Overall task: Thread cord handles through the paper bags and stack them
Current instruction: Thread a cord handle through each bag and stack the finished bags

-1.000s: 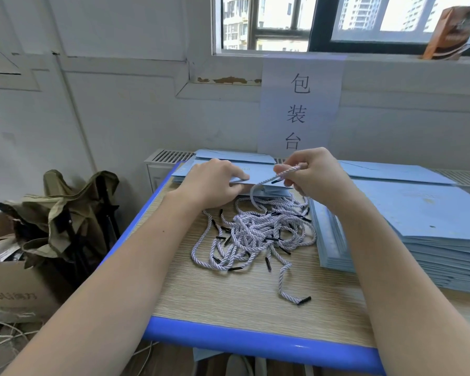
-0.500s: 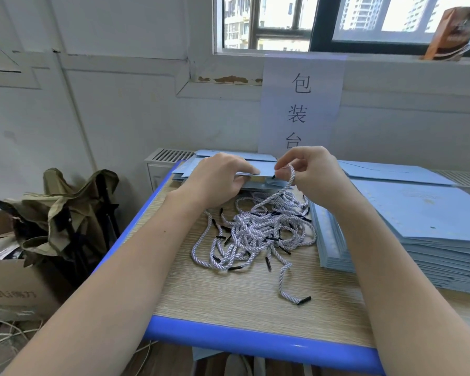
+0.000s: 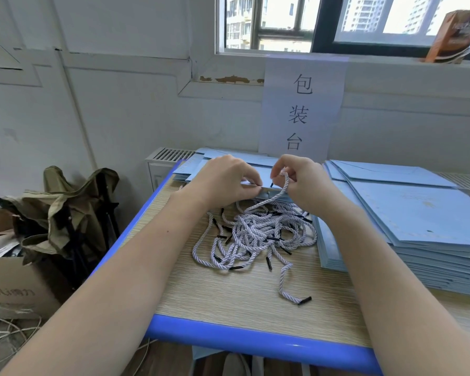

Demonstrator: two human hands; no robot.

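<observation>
Blue paper bags sit in two piles [image 3: 418, 213] [image 3: 201, 165] at the counter's [image 3: 228, 294] far edge. Left hand [image 3: 223, 183] pinches one bag [image 3: 266, 189]; right hand [image 3: 301, 180] pinches one cord [image 3: 272, 198]. Too many cords in the heap [image 3: 258, 234] to count.

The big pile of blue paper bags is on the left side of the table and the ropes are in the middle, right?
Not quite. The head view shows the big pile of blue paper bags on the right side of the table, not the left. The ropes are in the middle, as you said.
</observation>
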